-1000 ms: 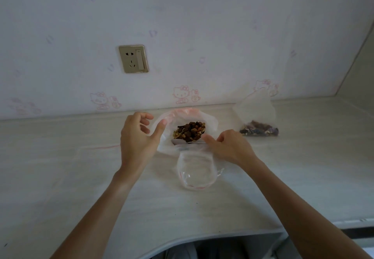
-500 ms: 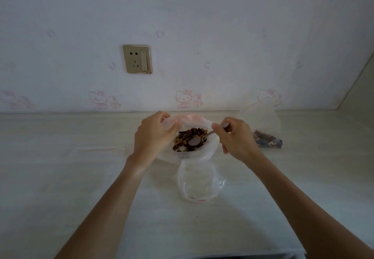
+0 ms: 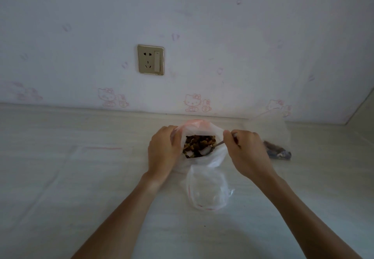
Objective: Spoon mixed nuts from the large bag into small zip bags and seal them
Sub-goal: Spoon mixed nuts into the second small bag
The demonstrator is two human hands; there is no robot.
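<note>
The large white plastic bag point(image 3: 217, 158) stands open near the back of the counter, with mixed nuts point(image 3: 199, 144) showing inside. My left hand point(image 3: 164, 151) grips the bag's left rim and holds it open. My right hand point(image 3: 245, 151) pinches the handle of a metal spoon point(image 3: 210, 149) whose bowl lies on the nuts. Just in front of the large bag lies an empty clear small zip bag point(image 3: 208, 189) with a red seal line.
A clear bag holding some nuts point(image 3: 277, 151) lies to the right, behind my right hand. Several flat clear zip bags point(image 3: 97, 153) lie to the left on the pale counter point(image 3: 60, 198). A wall socket point(image 3: 150, 59) sits above.
My right hand has picked up the spoon and put its bowl into the nuts. My left hand shifted onto the bag's left rim. The camera tilted and moved closer.
</note>
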